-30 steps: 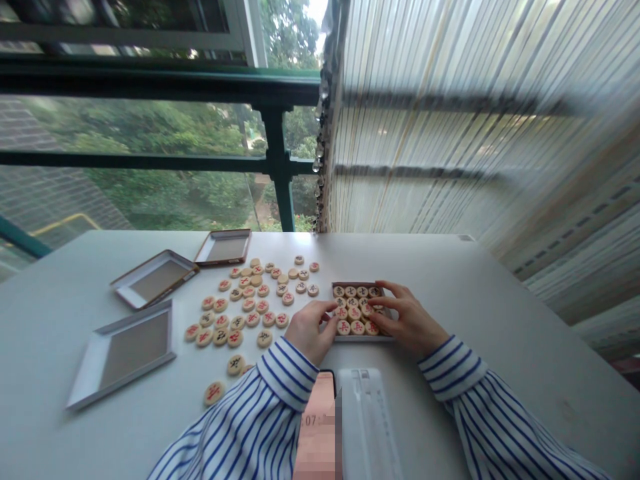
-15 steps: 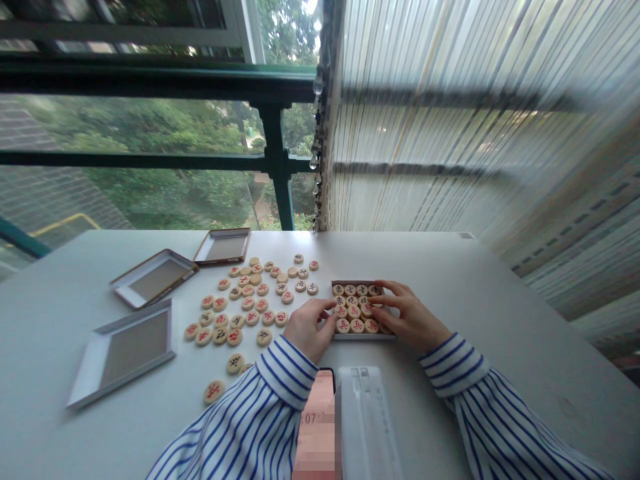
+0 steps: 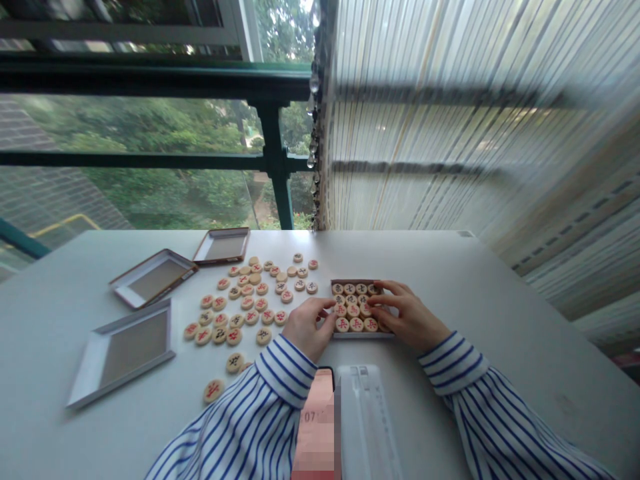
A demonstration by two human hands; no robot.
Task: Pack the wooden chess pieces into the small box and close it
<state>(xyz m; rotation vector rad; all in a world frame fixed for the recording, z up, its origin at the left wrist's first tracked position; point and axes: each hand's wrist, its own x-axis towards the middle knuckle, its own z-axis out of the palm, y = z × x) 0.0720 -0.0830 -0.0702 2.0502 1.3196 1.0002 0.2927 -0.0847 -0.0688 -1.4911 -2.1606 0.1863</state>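
Note:
A shallow box (image 3: 364,335) on the white table holds rows of round xiangqi pieces (image 3: 353,311), with red characters in the nearer rows and black ones behind. At its left edge is my left hand (image 3: 307,327), fingers curled and thumb and fingertips closed on the side. My right hand (image 3: 413,317) reaches over the right edge with its fingers apart. One finger lies at the far right corner and others touch the right-hand pieces, partly hiding that column. Loose xiangqi pieces (image 3: 247,303) lie scattered left of the box, some face down.
Three shallow trays stand to the left: a white-edged tray (image 3: 125,350), a brown-edged tray (image 3: 154,277) and another brown-edged tray (image 3: 221,245). Close to me are a phone (image 3: 318,417) and a whitish, see-through case (image 3: 367,413). A striped curtain (image 3: 425,133) hangs behind the table.

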